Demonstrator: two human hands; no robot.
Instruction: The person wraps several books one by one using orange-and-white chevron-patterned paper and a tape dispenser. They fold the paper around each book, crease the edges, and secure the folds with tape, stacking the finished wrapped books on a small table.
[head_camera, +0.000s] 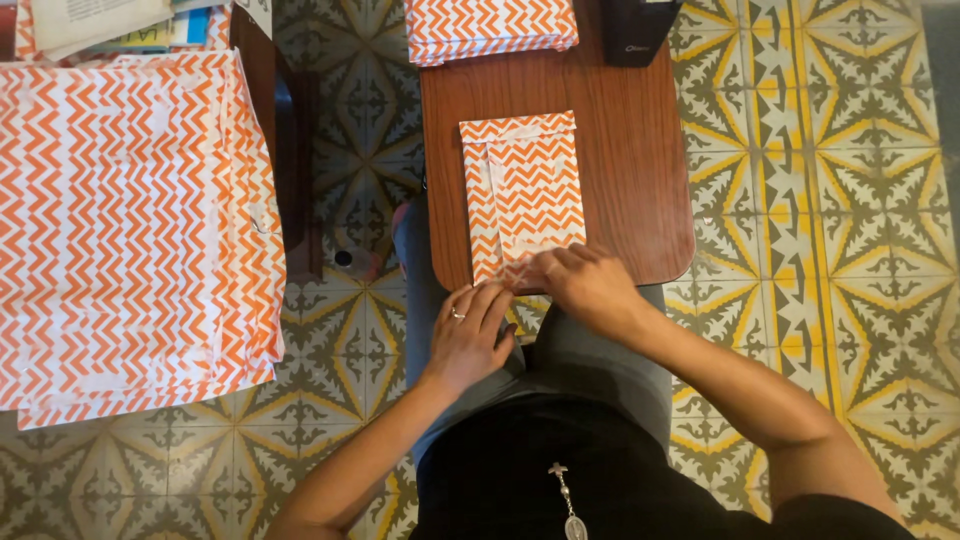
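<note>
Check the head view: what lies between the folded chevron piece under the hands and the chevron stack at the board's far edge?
Bare wooden board only; the folded paper and the stack stay apart in the head view.
</note>
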